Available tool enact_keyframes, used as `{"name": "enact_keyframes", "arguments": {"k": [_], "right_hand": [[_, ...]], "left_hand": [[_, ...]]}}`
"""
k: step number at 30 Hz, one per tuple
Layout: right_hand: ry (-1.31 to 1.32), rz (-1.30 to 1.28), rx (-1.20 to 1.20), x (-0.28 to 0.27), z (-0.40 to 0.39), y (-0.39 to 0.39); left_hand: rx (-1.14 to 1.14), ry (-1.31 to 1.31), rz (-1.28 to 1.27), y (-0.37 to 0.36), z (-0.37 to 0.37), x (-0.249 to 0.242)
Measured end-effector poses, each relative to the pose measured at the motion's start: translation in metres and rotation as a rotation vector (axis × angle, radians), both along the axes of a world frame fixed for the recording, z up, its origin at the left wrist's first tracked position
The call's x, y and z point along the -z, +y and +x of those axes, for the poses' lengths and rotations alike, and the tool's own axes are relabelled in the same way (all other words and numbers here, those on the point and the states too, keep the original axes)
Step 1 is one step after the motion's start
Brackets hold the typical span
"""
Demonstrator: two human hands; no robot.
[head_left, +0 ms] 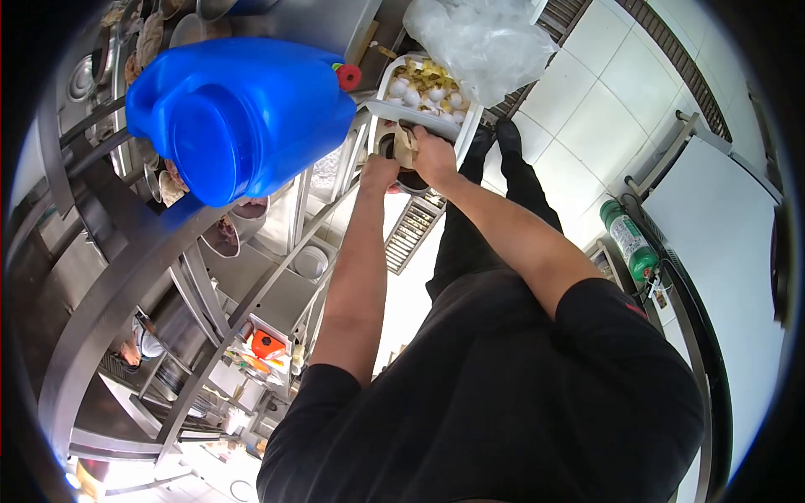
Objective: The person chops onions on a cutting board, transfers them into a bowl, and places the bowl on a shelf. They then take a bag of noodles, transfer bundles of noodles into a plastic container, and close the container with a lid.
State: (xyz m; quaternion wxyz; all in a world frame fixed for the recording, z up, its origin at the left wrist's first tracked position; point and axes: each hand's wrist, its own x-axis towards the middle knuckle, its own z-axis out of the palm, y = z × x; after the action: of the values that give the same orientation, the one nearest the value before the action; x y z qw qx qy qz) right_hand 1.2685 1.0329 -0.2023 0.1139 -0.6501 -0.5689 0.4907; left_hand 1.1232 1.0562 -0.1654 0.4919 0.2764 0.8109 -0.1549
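Just beside the eggshell bin (401, 112), the right hand (433, 159) is grasping an unidentifiable tan item (404, 148), seemingly steadying it; the left hand (381, 171) is reaching alongside, its grip too hidden to tell.

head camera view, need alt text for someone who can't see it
Left hand and right hand meet at a beige object, too small to identify, beside a white bin of eggshell-like pieces and yellowish scraps; a big blue jug is at left.
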Motion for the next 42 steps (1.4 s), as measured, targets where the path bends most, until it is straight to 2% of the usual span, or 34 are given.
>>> {"name": "enact_keyframes", "arguments": {"k": [1,4,7,10,13,17,20,25,33,39,42], "right_hand": [[0.023,-0.033,0.060,-0.001,0.000,-0.001],[0.082,0.098,0.130,-0.003,-0.002,-0.015],[0.221,0.105,-0.028,-0.021,0.006,-0.024],[0.174,-0.105,-0.216,-0.043,0.014,-0.013],[0.059,-0.051,-0.321,-0.035,0.019,-0.009],[-0.008,0.123,-0.454,-0.017,0.011,-0.025],[-0.014,0.200,-0.457,-0.008,0.009,-0.032],[-0.033,0.168,-0.249,-0.009,0.007,-0.032],[-0.084,0.224,-0.111,-0.005,0.005,-0.020],[-0.102,0.251,-0.185,-0.008,0.010,-0.020],[-0.093,0.357,-0.246,-0.005,0.014,-0.022]], "left_hand": [[-0.031,0.011,0.007,-0.003,-0.007,0.005],[-0.087,0.005,0.045,-0.011,-0.021,0.010],[-0.031,-0.003,0.064,-0.012,-0.021,0.011],[-0.045,-0.017,0.111,-0.017,-0.015,0.012],[-0.043,-0.008,0.147,-0.018,-0.017,0.014],[-0.067,-0.023,0.065,-0.020,-0.021,0.010],[-0.131,-0.036,0.012,-0.019,-0.020,0.001],[-0.226,-0.009,-0.004,-0.023,-0.038,0.007],[-0.204,-0.011,-0.066,-0.035,-0.053,-0.008],[-0.227,-0.010,-0.042,-0.040,-0.056,-0.014],[-0.233,-0.014,-0.007,-0.045,-0.058,-0.025]]}}
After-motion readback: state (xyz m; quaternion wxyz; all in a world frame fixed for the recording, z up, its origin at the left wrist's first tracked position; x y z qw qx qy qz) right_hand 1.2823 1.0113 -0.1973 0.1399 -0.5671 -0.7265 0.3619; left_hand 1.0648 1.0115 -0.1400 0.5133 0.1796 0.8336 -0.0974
